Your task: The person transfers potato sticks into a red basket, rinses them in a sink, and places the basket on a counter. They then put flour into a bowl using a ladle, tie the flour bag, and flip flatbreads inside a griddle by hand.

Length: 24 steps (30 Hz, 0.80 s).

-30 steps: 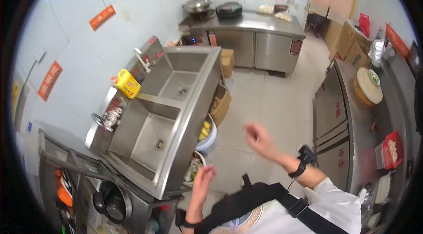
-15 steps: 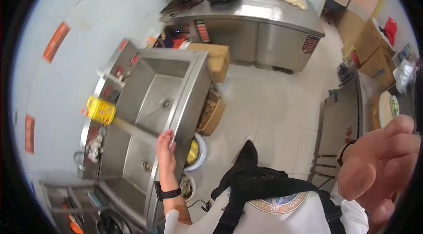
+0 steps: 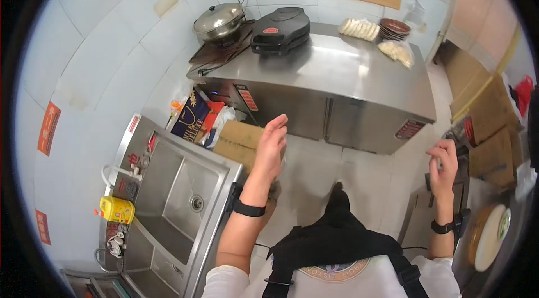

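My left hand is raised in the air with its fingers stretched out and nothing in it. Below it in the view lies a cardboard box beside the steel sink. On the right, my right hand hangs in the air, empty, its fingers loosely bent and apart. A steel counter stands ahead of both hands. It carries a black electric griddle with its lid down and a lidded metal pot.
Bagged pale food and stacked brown bowls sit at the counter's far right. A yellow jug stands on the sink's back ledge. Cardboard boxes line the right side, near a round board. Tiled floor lies between.
The view has moved forward, so the counter looks nearer and the wall hatch shows. My right hand has swung down and away from the camera; my left hand has come up past the sink.
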Each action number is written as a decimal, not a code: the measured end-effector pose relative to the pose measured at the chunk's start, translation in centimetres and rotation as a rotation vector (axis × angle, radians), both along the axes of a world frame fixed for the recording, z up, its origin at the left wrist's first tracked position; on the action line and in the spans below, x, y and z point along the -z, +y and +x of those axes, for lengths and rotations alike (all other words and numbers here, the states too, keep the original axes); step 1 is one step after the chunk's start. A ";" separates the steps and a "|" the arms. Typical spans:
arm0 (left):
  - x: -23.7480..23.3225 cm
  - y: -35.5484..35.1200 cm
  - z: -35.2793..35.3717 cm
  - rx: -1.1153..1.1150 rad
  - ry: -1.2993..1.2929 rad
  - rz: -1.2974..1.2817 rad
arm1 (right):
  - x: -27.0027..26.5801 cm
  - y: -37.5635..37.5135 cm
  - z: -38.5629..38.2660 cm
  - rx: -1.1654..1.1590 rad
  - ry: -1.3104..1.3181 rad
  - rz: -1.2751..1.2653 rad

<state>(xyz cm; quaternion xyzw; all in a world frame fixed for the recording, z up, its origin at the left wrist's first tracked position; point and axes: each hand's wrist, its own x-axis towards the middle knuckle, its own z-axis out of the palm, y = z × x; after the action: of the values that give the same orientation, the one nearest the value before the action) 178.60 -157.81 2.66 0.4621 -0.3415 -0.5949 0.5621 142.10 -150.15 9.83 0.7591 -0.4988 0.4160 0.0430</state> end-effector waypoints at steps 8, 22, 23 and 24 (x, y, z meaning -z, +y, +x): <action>3.3 -20.9 2.8 -0.164 -0.006 0.137 | -3.7 -24.7 -0.9 -0.036 -0.114 -0.074; 13.8 -49.6 12.7 -0.208 0.206 0.273 | -5.6 -53.9 15.2 -0.153 0.082 -0.140; 13.7 -50.6 12.9 -0.195 0.162 0.323 | -5.7 -55.5 16.0 -0.130 0.100 -0.121; 13.5 -51.5 13.0 -0.179 0.118 0.377 | -5.6 -56.9 16.8 -0.119 0.113 -0.113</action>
<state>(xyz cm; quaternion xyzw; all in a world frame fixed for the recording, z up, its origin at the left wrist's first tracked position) 191.55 -209.31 -10.79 0.5520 -0.1483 -0.6218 0.5354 158.95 -207.08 15.43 0.8060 -0.4253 0.4019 0.0888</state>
